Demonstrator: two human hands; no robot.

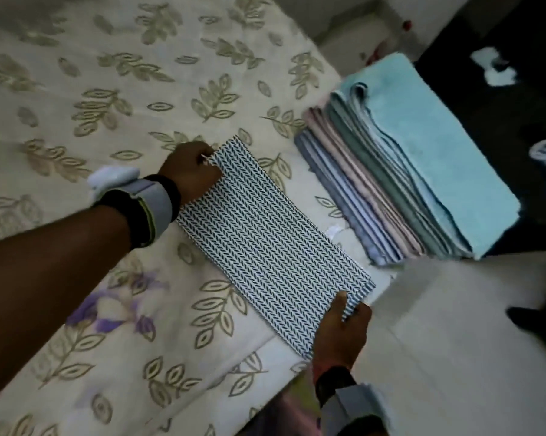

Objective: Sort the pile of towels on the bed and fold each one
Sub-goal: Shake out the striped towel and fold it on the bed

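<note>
Head view: folded herringbone towel (265, 240) lying flat on the leaf-print bedspread (108, 105), close to the bed's edge. Left hand (188, 173) pinches its far corner; right hand (344, 332) pinches its near corner (fingers curled over the hem). Stack of folded towels (407, 171), light blue uppermost, lies just beside it.
</note>
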